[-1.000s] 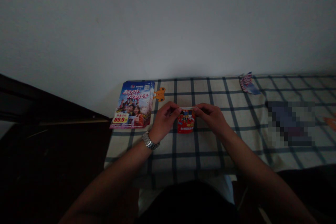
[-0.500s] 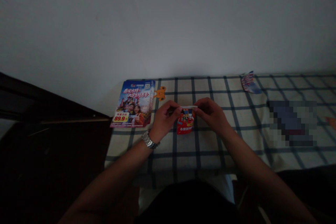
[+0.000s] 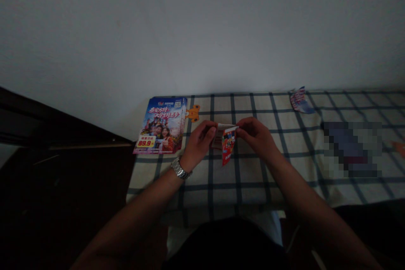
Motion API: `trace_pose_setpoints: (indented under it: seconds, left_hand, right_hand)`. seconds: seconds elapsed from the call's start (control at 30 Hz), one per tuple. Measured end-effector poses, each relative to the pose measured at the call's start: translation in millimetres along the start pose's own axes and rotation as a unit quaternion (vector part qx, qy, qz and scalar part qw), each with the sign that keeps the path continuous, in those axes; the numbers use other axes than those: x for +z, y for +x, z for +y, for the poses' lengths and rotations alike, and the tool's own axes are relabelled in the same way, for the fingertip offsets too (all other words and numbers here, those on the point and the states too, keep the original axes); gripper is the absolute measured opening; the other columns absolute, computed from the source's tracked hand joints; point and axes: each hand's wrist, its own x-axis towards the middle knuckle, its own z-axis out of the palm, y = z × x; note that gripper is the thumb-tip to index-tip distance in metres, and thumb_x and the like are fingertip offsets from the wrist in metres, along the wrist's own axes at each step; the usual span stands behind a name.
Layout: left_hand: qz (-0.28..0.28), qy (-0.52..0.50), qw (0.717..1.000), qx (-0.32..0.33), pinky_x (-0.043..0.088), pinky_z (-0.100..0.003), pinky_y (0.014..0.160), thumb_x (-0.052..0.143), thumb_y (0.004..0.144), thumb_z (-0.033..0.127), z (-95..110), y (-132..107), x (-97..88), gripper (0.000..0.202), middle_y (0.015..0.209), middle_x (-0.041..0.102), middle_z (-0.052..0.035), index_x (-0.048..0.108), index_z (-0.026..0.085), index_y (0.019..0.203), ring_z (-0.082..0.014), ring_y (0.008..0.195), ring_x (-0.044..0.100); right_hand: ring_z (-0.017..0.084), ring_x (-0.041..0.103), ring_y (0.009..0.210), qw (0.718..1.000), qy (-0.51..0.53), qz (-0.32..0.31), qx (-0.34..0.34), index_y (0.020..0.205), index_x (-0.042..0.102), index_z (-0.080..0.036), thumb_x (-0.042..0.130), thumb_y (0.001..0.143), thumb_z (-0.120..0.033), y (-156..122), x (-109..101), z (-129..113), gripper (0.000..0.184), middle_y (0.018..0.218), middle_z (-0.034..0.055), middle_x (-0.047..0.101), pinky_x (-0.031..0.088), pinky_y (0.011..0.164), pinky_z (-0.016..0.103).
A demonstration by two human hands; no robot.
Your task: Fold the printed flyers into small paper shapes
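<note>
A small folded red leaflet (image 3: 228, 145) with colourful printed figures hangs over the checked cloth, held between both hands. Its far leaf, pale with lines of print, is pinched at the upper left by my left hand (image 3: 202, 137), which is closed thumb against fingers. At the upper right, the thumb and fingers of my right hand (image 3: 253, 130) grip the red front leaf. The two leaves stand apart at an angle. A stack of blue and pink flyers (image 3: 160, 124) lies left of my left hand, and an orange bear-shaped cutout (image 3: 193, 113) lies just behind it.
The checked cloth (image 3: 253, 177) covers the table, which meets a plain wall (image 3: 202, 33). A curled blue and red paper piece (image 3: 302, 100) lies at the back right. A blurred dark flat object (image 3: 348, 147) and part of another person's hand (image 3: 399, 147) are farther right.
The leaflet has parted: its red front leaf has swung to the right and turned edgeward, exposing the pale printed leaf behind. Both hands stay almost in place.
</note>
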Motion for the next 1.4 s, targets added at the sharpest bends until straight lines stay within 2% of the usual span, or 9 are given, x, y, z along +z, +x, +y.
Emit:
trace_pose_setpoints:
  seconds: [0.17, 0.3, 0.37, 0.53, 0.77, 0.97, 1.07, 1.17, 1.4]
  left_hand:
    - [-0.003, 0.0, 1.0, -0.016, 0.057, -0.029, 0.077, 0.063, 0.096, 0.041, -4.3, 1.2, 0.6, 0.022, 0.097, 0.07, -0.0039, 0.063, 0.02, 0.102, -0.0169, 0.085, 0.068]
    - [0.008, 0.003, 1.0, -0.015, 0.058, -0.028, 0.075, 0.064, 0.095, 0.039, -7.3, 1.5, -0.8, 0.021, 0.096, 0.072, -0.0039, 0.066, 0.02, 0.104, -0.0166, 0.083, 0.069]
    - [0.01, 0.004, 1.0, -0.017, 0.057, -0.028, 0.072, 0.065, 0.095, 0.039, -7.9, 1.8, -1.4, 0.022, 0.095, 0.073, -0.0037, 0.067, 0.02, 0.105, -0.0164, 0.081, 0.069]
    - [0.01, 0.005, 1.0, -0.027, 0.058, -0.028, 0.068, 0.065, 0.094, 0.039, -5.8, 2.2, -1.4, 0.022, 0.093, 0.073, -0.004, 0.068, 0.02, 0.104, -0.0168, 0.079, 0.07]
    - [-0.001, -0.018, 0.999, -0.03, 0.058, -0.028, 0.07, 0.065, 0.095, 0.04, -5.3, 1.7, -0.7, 0.023, 0.093, 0.073, -0.004, 0.068, 0.02, 0.104, -0.0167, 0.08, 0.07]
    - [-0.005, -0.003, 0.999, -0.034, 0.058, -0.029, 0.07, 0.067, 0.092, 0.048, -9.2, 3.0, -2.5, 0.033, 0.097, 0.073, -0.0056, 0.065, 0.02, 0.109, -0.0182, 0.082, 0.07]
    - [-0.033, -0.009, 0.998, -0.05, 0.059, -0.032, 0.073, 0.068, 0.091, 0.05, -11.6, 3.3, -1.3, 0.035, 0.101, 0.075, -0.0075, 0.066, 0.019, 0.108, -0.0198, 0.084, 0.071]
    - [-0.042, 0.004, 0.998, -0.041, 0.06, -0.034, 0.077, 0.065, 0.093, 0.049, -13.2, 3.3, 0.0, 0.033, 0.103, 0.076, -0.0083, 0.069, 0.019, 0.104, -0.0211, 0.087, 0.072]
    - [-0.012, 0.048, 0.998, -0.026, 0.059, -0.031, 0.071, 0.063, 0.095, 0.049, -16.1, 2.6, -0.8, 0.033, 0.097, 0.076, -0.0065, 0.07, 0.019, 0.105, -0.02, 0.081, 0.071]
  right_hand:
    - [0.019, 0.068, 0.087, 0.998, 0.055, -0.031, 0.029, 0.097, 0.064, -0.025, 0.075, 0.084, -0.049, 1.7, -2.1, 2.4, 0.03, 0.092, 0.002, 0.072, 0.056, 0.082, 0.036]
    - [0.018, 0.065, 0.076, 0.996, 0.044, -0.039, 0.067, 0.096, 0.068, -0.023, 0.061, 0.092, -0.059, 1.1, -6.0, -0.5, 0.037, 0.086, 0.0022, 0.071, 0.052, 0.068, 0.031]
    - [0.017, 0.064, 0.073, 0.995, 0.029, -0.051, 0.083, 0.097, 0.069, -0.022, 0.062, 0.091, -0.06, 1.3, -9.3, -1.6, 0.039, 0.085, 0.0021, 0.071, 0.05, 0.065, 0.03]
    - [0.019, 0.067, 0.078, 0.989, -0.032, -0.103, 0.099, 0.1, 0.072, -0.023, 0.073, 0.085, -0.05, 2.7, -17.5, 0.1, 0.032, 0.089, 0.0027, 0.074, 0.052, 0.067, 0.032]
    - [0.019, 0.068, 0.074, 0.988, -0.046, -0.114, 0.098, 0.092, 0.073, -0.022, 0.073, 0.084, -0.044, 3.1, -19.4, -3.7, 0.023, 0.085, 0.003, 0.075, 0.053, 0.065, 0.033]
    - [0.019, 0.067, 0.07, 0.99, 0.031, -0.024, 0.138, 0.088, 0.071, -0.021, 0.078, 0.077, -0.046, 3.6, -15.0, -0.2, 0.028, 0.082, 0.0024, 0.074, 0.052, 0.062, 0.031]
    - [0.018, 0.066, 0.068, 0.986, 0.07, 0.018, 0.15, 0.086, 0.069, -0.021, 0.08, 0.075, -0.047, 5.2, -12.0, 3.7, 0.03, 0.081, 0.0022, 0.074, 0.052, 0.06, 0.031]
    - [0.017, 0.065, 0.068, 0.984, 0.092, 0.024, 0.153, 0.084, 0.067, -0.022, 0.081, 0.073, -0.046, 6.3, -9.6, 7.1, 0.029, 0.08, 0.0013, 0.072, 0.051, 0.061, 0.03]
    - [0.015, 0.059, 0.061, 0.984, 0.081, 0.023, 0.159, 0.083, 0.062, -0.023, 0.077, 0.072, -0.042, 5.6, -7.1, 13.4, 0.026, 0.076, -0.0011, 0.068, 0.046, 0.056, 0.029]
